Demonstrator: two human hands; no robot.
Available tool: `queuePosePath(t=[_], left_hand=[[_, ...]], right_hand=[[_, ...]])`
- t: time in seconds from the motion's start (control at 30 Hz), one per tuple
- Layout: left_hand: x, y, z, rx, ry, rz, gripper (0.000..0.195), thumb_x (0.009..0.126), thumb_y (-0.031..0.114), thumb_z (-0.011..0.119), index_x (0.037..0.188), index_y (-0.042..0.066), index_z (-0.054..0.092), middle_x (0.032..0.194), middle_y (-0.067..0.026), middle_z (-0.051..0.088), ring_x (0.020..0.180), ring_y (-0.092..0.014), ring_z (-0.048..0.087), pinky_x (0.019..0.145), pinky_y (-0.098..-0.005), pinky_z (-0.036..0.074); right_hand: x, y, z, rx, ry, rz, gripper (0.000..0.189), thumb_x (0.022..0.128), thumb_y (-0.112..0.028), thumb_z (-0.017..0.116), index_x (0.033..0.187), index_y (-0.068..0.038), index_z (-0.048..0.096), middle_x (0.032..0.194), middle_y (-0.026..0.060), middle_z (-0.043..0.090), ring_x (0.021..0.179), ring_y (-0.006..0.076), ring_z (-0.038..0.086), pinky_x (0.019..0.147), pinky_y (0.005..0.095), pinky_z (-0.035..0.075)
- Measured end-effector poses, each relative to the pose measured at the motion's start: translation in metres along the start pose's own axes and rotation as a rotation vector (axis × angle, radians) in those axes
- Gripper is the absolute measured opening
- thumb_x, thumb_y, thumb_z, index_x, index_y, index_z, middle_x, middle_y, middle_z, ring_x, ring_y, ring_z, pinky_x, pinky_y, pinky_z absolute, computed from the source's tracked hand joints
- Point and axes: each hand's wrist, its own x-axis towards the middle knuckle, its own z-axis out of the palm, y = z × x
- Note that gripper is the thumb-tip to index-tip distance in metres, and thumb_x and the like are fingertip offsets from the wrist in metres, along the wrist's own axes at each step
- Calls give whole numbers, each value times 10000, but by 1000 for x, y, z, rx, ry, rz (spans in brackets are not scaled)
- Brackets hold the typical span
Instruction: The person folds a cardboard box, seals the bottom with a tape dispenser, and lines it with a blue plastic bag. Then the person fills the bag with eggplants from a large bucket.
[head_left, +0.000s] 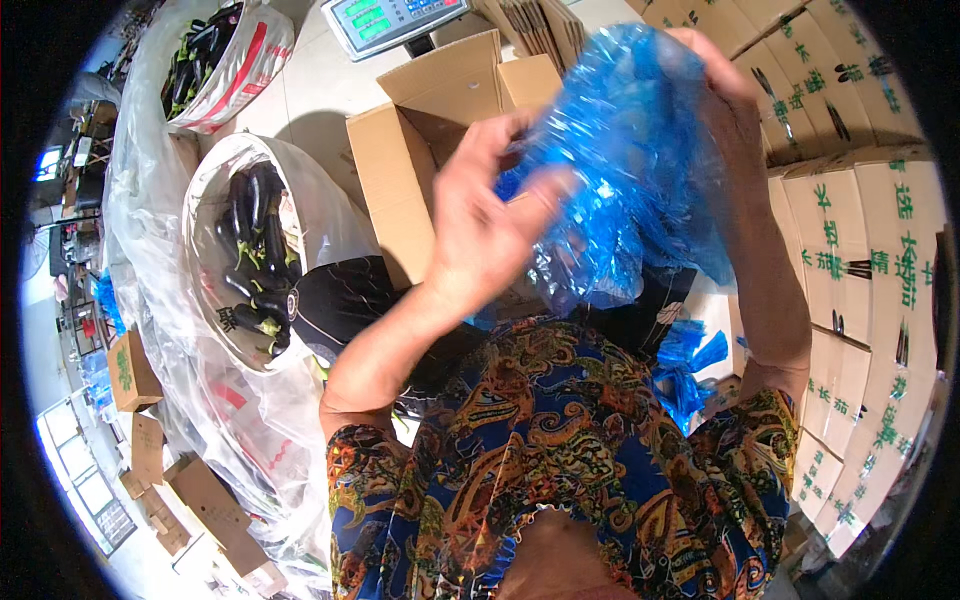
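Observation:
A crinkled, clear blue plastic bag (622, 150) is held up in front of my chest. My right hand (724, 82) grips its upper right edge, with part of the fingers hidden by the film. At the bag's left side is my left hand (491, 206), blurred, its thumb over the film and its fingers bent. Whether those fingers pinch the plastic I cannot tell. Behind and below the hands stands an open cardboard box (397, 180), its flaps up and its inside mostly hidden.
To the left, two white baskets (196, 300) (259, 75) hold dark eggplants (259, 217). Clear plastic sheeting (142, 225) lies around them. A digital scale (394, 22) and flattened cartons (529, 30) are at the back. Printed cartons (840, 300) are stacked right, near more blue bags (682, 367).

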Motion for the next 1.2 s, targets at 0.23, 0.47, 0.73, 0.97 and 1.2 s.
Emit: queuePosePath(t=[0.23, 0.47, 0.73, 0.97, 1.2], left_hand=[[65, -20, -127, -526, 155, -175, 174, 960, 162, 514, 1082, 63, 588, 856, -17, 612, 706, -108, 568, 615, -230, 477], [113, 28, -185, 72, 382, 83, 210, 939, 146, 570, 1102, 56, 668, 858, 22, 632, 739, -53, 569, 638, -189, 464], [138, 14, -233, 602, 145, 153, 255, 932, 229, 620, 1124, 73, 681, 868, 42, 623, 743, -57, 506, 701, -206, 414], [116, 15, -219, 590, -255, 184, 275, 879, 280, 684, 973, 23, 662, 880, 13, 621, 844, -88, 556, 729, -225, 446], [91, -5, -201, 656, -244, 113, 276, 843, 261, 728, 945, 11, 672, 737, -5, 619, 689, -72, 540, 622, -249, 440]], right_hand=[[52, -31, 3, -316, -273, 244, 332, 900, -296, 584, 1069, -14, 631, 882, 83, 643, 832, 157, 601, 764, 303, 470], [73, -2, 0, -432, -466, 84, 230, 924, -185, 521, 1060, -22, 610, 873, 65, 641, 810, 149, 582, 709, 293, 458], [112, 5, -16, 470, -269, 400, 121, 932, -53, 475, 943, -39, 595, 725, -1, 553, 486, 40, 412, 424, 170, 332], [68, -58, -6, 465, 69, 199, 98, 900, -83, 563, 974, -22, 585, 820, 33, 612, 772, 113, 612, 632, 212, 488], [85, 29, -62, 50, -190, 398, 214, 964, -221, 529, 1069, -58, 621, 742, -54, 556, 617, 19, 459, 544, 196, 371]])
